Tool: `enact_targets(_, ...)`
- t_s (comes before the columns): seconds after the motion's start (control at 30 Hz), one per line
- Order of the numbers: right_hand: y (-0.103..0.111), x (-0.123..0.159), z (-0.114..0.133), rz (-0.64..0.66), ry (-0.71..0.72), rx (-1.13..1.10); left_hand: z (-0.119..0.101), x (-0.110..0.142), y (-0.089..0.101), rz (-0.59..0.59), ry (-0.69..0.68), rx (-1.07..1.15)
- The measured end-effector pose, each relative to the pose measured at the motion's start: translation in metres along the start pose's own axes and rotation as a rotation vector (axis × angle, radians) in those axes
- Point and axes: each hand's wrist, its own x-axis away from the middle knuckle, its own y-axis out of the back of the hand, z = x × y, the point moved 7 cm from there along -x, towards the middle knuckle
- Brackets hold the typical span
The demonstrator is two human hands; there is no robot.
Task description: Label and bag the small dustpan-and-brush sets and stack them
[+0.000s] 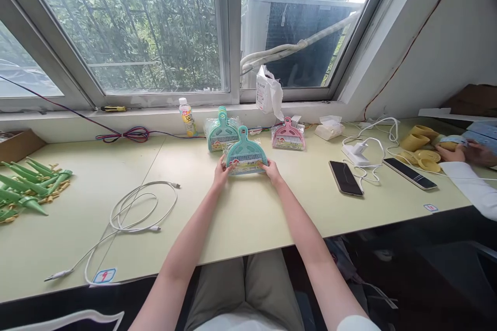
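Note:
Between my two hands is a teal mini dustpan and brush set (244, 152) with a printed label, in clear wrapping. My left hand (222, 169) grips its left lower corner, and my right hand (271, 169) grips the right one. Its handle points away from me, toward the window. Just behind and to the left stand more teal dustpan sets (222, 133), close together in clear plastic. To the right rests a pink dustpan set (288, 137), also wrapped. Whether the held set touches the table is hard to see.
A drink bottle (188, 118) and a tissue pack (267, 92) stand by the window. White cable (134, 227) lies left, near green plastic pieces (31, 186). Two phones (346, 178) and a charger (356, 154) lie right. A co-worker's hands (452, 152) handle yellow parts (421, 137).

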Motion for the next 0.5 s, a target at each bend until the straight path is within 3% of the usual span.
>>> enact_targets(0.2, -0.016, 0.013, 0.015, -0.096, 0.207, 0.760, -0.006, -0.011, 0.034, -0.143, -0.069, -0.107)
enact_targets(0.27, -0.022, 0.011, 0.018, -0.100, 0.266, 0.904, -0.008, -0.012, 0.040, -0.196, -0.085, -0.170)
enact_targets(0.37, -0.032, -0.003, 0.020, -0.101, 0.297, 0.935, -0.009, -0.018, 0.046, -0.254, -0.105, -0.219)
enact_targets(0.5, -0.053, -0.031, 0.019, -0.113, 0.310, 0.763, -0.011, -0.035, 0.066, -0.396, -0.152, -0.289)
